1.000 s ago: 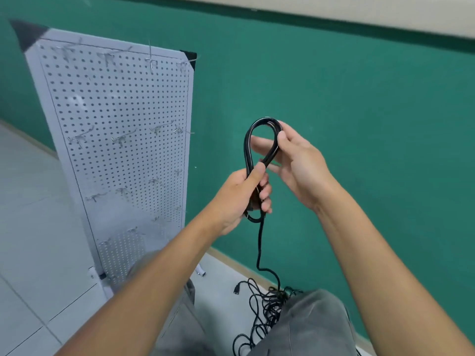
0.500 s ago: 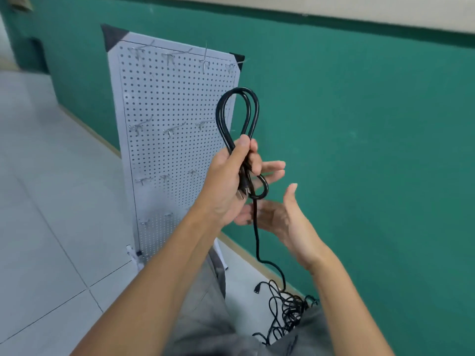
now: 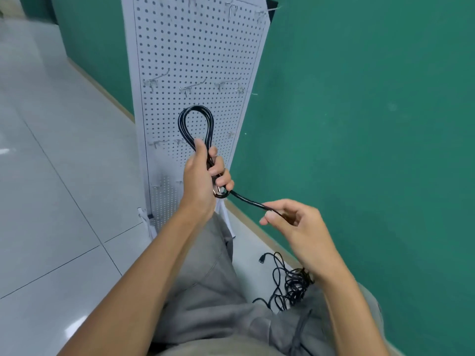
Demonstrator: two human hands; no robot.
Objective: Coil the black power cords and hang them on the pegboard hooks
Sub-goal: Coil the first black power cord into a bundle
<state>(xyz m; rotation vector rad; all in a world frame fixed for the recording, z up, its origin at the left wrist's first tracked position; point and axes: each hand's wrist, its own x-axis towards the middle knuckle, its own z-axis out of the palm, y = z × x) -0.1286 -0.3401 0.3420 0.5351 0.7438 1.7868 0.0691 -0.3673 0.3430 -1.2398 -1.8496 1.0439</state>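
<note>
— How many cords?
— One power cord in hand: the left hand clenches its coil, loop standing above the fist. The right hand pinches the cord's free run, lower and to the right.
— Others?
— A tangled pile of cords on the floor below the right wrist; number unclear.
— Pegboard?
— One pegboard behind the left hand, its hooks above the loop.
</note>
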